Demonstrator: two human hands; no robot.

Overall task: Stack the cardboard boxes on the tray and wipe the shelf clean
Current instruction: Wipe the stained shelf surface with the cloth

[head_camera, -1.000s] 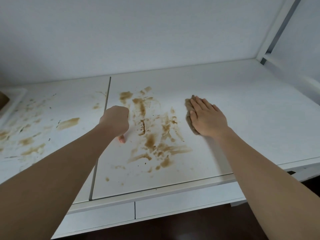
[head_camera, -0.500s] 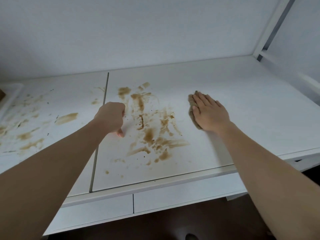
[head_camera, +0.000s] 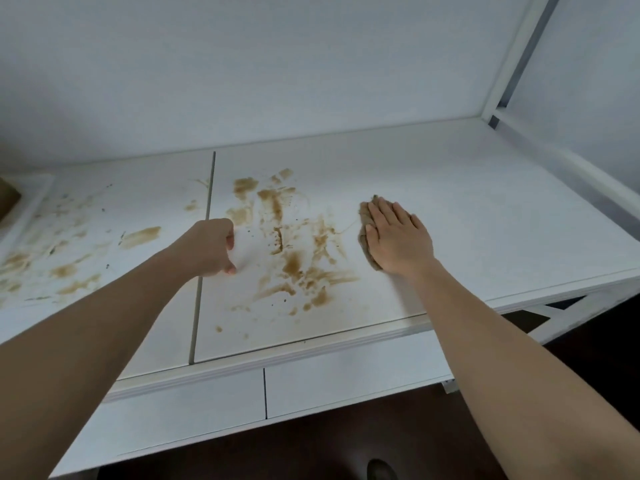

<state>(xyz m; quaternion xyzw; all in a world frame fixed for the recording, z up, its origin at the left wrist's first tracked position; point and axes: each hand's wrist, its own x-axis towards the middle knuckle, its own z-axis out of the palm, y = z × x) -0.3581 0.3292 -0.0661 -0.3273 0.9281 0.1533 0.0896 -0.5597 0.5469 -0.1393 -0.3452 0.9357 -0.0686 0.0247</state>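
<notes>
Two hands are on the white shelf: the right hand lies flat with straight fingers, pressing one brown cloth down, while the left hand is curled into a fist holding nothing. Brown stains smear the shelf between them. At the far left, one white tray holds a cardboard box, mostly out of frame.

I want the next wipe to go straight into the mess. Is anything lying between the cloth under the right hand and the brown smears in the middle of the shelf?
Nothing visible. The right hand presses the cloth flat, and only bare shelf separates it from the brown smears. The left hand rests fisted on their far side.
</notes>
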